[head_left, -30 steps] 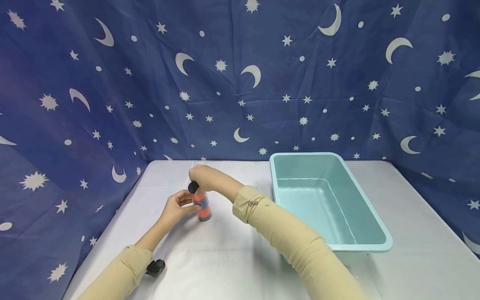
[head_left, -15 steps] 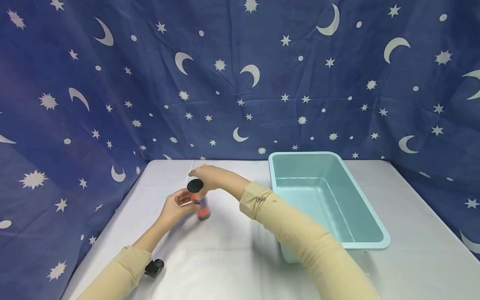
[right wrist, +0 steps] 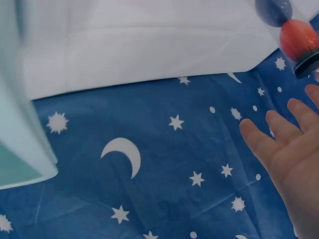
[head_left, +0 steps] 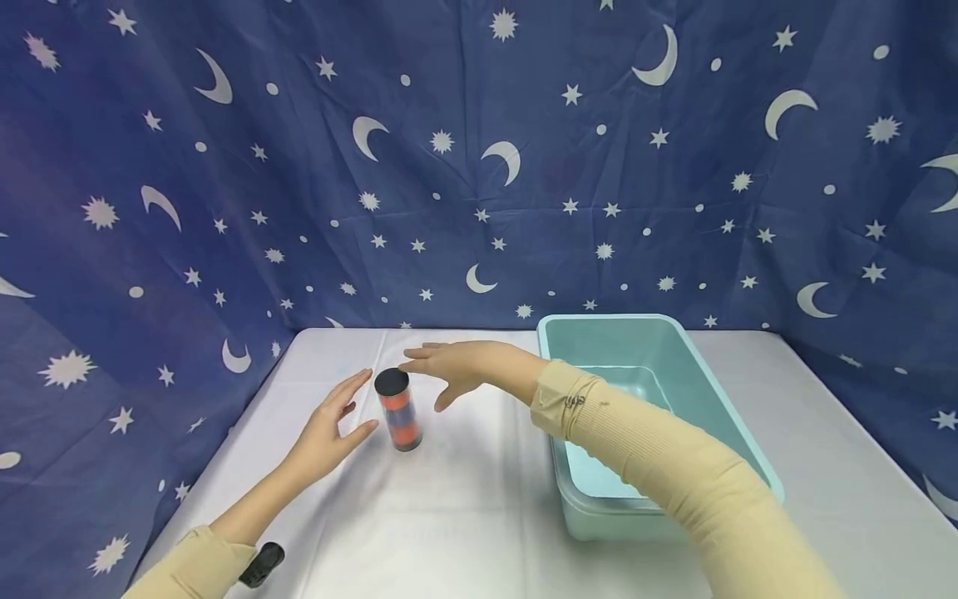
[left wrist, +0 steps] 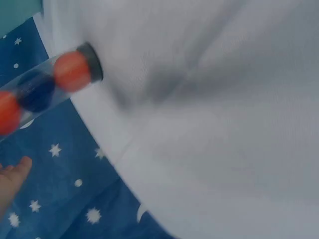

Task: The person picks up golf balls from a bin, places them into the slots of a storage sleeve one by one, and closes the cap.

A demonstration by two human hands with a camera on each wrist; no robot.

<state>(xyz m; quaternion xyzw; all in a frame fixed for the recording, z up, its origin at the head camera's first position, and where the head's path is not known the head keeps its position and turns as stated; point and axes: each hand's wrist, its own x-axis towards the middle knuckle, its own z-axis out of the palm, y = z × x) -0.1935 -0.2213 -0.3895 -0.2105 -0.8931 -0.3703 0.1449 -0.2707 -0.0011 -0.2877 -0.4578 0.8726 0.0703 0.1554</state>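
A clear tube of balls (head_left: pixel 399 412), capped in black at both ends, stands upright on the white table. Through its wall show two orange balls with a dark blue one between them, also plain in the left wrist view on the tube (left wrist: pixel 37 92). My left hand (head_left: pixel 325 433) is just left of it, fingers extended and apart from the tube. On the other side my right hand (head_left: pixel 460 370) is spread, its fingertips close to the black cap. In the right wrist view the right hand (right wrist: pixel 294 154) holds nothing, with the cap just beyond its fingers.
A pale teal plastic tub (head_left: pixel 614 520) stands on the right of the table, partly behind my right sleeve. By my left sleeve lies a small black object (head_left: pixel 262 564). A blue curtain (head_left: pixel 449 166) with moons and stars hangs behind.
Both hands have let go of the tube. The left has drawn back down and left, the right has moved away to the right. The tube stays standing.
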